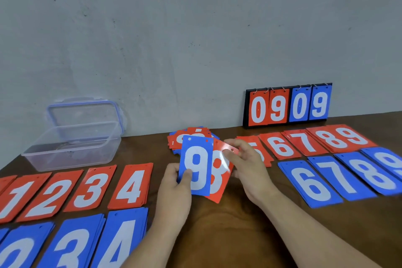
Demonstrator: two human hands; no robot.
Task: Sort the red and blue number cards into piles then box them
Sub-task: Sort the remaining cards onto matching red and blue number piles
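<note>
My left hand (176,183) holds a blue 9 card (196,167) upright by its lower left edge, thumb on its face. Behind it sits a red 8 card (218,177), and my right hand (245,159) pinches that card's top right corner. An unsorted heap of red and blue cards (189,137) lies just beyond. Red piles 1 to 4 (87,187) run along the left, with blue piles (74,243) in front of them. On the right are red piles 5 to 9 (304,141) and blue piles 6 to 9 (339,176).
A clear plastic box (71,146) stands open at the back left, its lid leaning on the wall. A black flip scoreboard (287,104) reading 0909 stands against the wall at the back right. The brown table (228,224) shows bare wood between my arms.
</note>
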